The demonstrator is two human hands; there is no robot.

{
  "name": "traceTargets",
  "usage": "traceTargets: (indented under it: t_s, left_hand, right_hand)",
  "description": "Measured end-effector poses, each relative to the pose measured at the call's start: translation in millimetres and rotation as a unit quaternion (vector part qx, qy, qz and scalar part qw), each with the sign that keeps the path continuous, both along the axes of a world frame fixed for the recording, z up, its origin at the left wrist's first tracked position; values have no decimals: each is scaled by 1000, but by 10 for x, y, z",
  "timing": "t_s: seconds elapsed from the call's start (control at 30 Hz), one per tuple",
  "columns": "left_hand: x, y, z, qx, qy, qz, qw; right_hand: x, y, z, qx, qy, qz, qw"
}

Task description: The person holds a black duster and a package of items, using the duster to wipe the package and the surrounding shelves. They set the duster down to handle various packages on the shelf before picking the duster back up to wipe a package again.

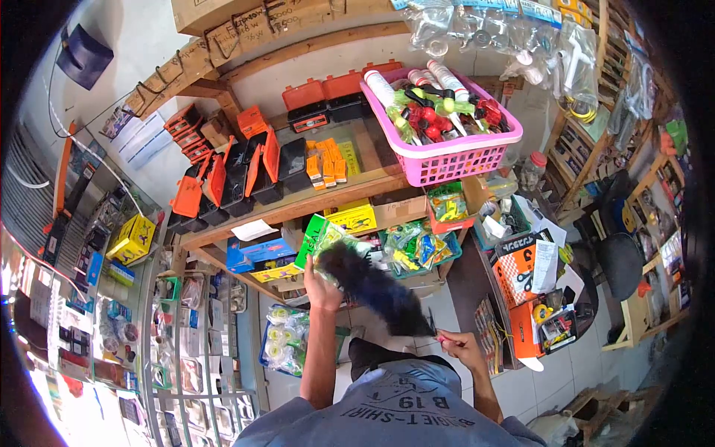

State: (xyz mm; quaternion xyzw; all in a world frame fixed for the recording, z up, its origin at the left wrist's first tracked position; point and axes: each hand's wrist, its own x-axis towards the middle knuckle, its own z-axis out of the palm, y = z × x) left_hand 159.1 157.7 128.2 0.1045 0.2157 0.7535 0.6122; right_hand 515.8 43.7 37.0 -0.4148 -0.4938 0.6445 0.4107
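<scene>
My left hand [323, 289] is closed on a clear plastic packet [319, 240] with a green label, lifted in front of the lower shelf. My right hand [459, 347], at the lower right, is wrapped round the pink handle end of a dark feather duster [376, 292]. The duster slants up to the left, and its blurred tip lies over the packet's lower right part. Behind the packet are a yellow box [350, 217] and a green basket of small packets [417, 247].
A pink basket [454, 162] of bottles stands on the wooden shelf [298, 206], right of open black and orange cases [249, 175]. An orange box [525, 328] sits at the right. On the floor is a blue crate [287, 339] of wrapped items. Glass shelving [197, 395] stands left.
</scene>
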Motion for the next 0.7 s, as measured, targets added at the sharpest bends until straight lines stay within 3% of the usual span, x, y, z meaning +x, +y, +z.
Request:
traceTargets:
  t_s: [0.07,0.13,0.2,0.27,0.3,0.33,0.4,0.5,0.57,0.7]
  left_hand:
    - [-18,-62,99,5,22,-43,999]
    - [63,-40,89,-24,13,16,1000]
    - [48,-3,34,-33,9,16,999]
    - [-166,1,-234,11,56,-62,996]
    - [-384,109,-639,139,-47,-145,978]
    - [-303,94,-499,139,-47,-146,978]
    - [31,1,36,-12,56,15,998]
    - [38,-22,57,-16,59,0,998]
    - [14,-27,43,-10,71,-17,997]
    - [59,19,71,-11,14,-5,1000]
  right_hand:
    - [12,16,0,14,-18,16,1000]
    - [20,22,9,-48,45,-12,998]
    - [25,9,30,-32,14,5,999]
    - [15,8,29,-16,-13,24,1000]
    - [28,3,18,2,-19,19,1000]
    - [47,4,15,20,-25,14,999]
    - [69,1,34,-25,7,0,1000]
    - [80,30,10,-48,16,-8,999]
    - [73,34,-24,50,-30,25,998]
    - [94,28,-121,-25,19,-10,999]
